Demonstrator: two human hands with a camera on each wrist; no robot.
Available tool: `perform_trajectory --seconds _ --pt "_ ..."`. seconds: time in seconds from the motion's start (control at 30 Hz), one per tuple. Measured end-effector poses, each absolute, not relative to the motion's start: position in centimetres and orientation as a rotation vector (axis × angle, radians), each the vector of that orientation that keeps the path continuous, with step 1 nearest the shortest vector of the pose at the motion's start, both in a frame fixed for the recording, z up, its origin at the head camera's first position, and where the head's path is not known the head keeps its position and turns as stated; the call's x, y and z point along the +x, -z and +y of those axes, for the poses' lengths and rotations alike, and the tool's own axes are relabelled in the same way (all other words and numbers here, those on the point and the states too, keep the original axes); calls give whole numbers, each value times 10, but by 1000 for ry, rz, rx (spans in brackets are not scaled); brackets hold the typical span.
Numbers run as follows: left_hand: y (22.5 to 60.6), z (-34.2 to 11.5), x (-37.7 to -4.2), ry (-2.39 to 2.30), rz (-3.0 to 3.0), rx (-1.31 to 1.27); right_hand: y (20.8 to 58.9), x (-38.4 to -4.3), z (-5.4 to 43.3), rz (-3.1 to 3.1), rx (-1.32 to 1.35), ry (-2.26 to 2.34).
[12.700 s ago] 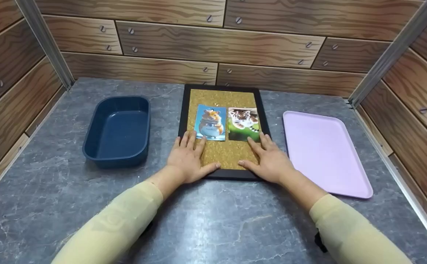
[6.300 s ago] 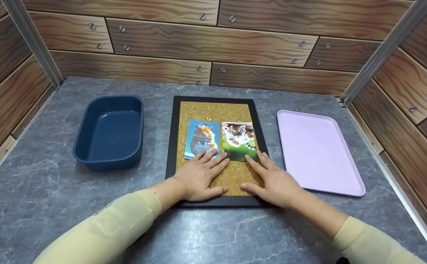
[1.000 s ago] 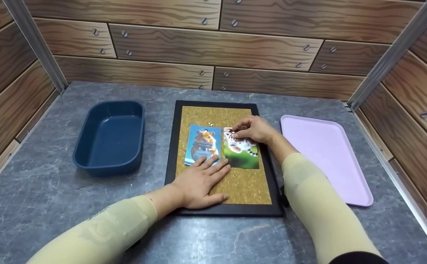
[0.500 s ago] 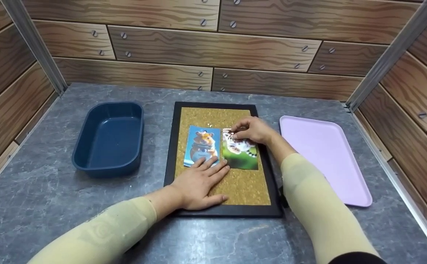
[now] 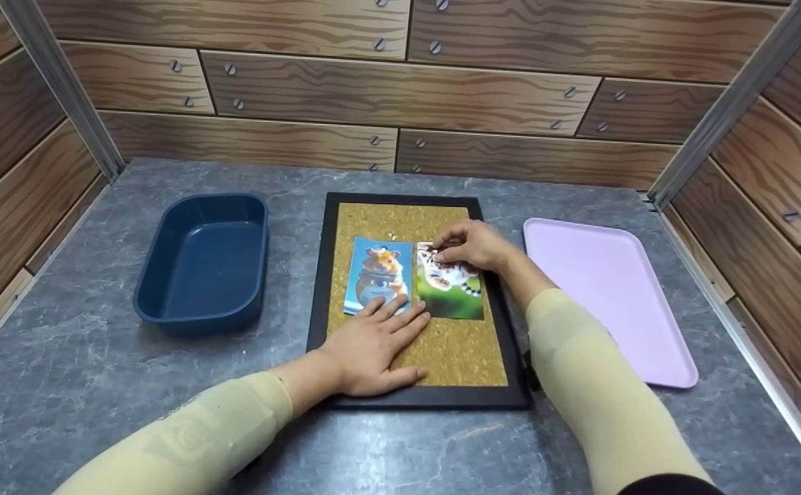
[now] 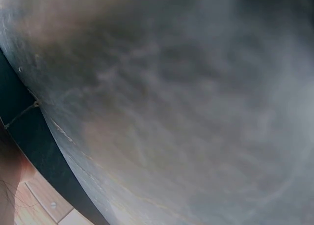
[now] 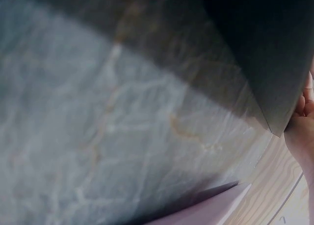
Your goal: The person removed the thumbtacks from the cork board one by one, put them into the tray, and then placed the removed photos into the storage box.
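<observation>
A black-framed corkboard (image 5: 458, 361) lies on the table with two picture cards side by side. The hamster card (image 5: 378, 265) is on the left, the tiger card (image 5: 454, 302) on the right. My left hand (image 5: 372, 349) rests flat on the board, fingertips over the hamster card's bottom edge and the tiger card's lower left corner. At the tiger card's top, my right hand (image 5: 477, 246) pinches a tiny pale pushpin (image 5: 434, 253) between thumb and finger, mostly hidden. Another small shiny pin (image 5: 392, 236) shows just above the hamster card.
A deep dark-blue bin (image 5: 201, 275) stands left of the board. On the right, a flat lilac tray (image 5: 613, 295) lies beside my right forearm. Wood-print walls (image 5: 297, 89) enclose the grey marbled table (image 5: 386, 454). Both wrist views mostly show blurred tabletop.
Earlier the board slid nearer and my left hand shifted onto the hamster card. My right hand then left the board's right edge for the tiger card's top. In the last second both hands stay put.
</observation>
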State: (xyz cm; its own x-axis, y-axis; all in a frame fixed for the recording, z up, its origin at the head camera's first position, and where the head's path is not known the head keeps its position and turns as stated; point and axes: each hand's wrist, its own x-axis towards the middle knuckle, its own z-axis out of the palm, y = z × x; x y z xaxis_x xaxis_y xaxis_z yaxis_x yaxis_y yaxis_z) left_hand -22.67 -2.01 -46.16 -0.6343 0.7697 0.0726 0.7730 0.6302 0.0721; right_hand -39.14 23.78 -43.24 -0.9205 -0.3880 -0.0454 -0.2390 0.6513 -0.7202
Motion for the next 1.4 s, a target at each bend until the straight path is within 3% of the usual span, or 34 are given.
perform_trajectory --seconds 1.4 --pt "461 -20 -226 156 -2820 -1325 432 -391 237 2665 -556 1156"
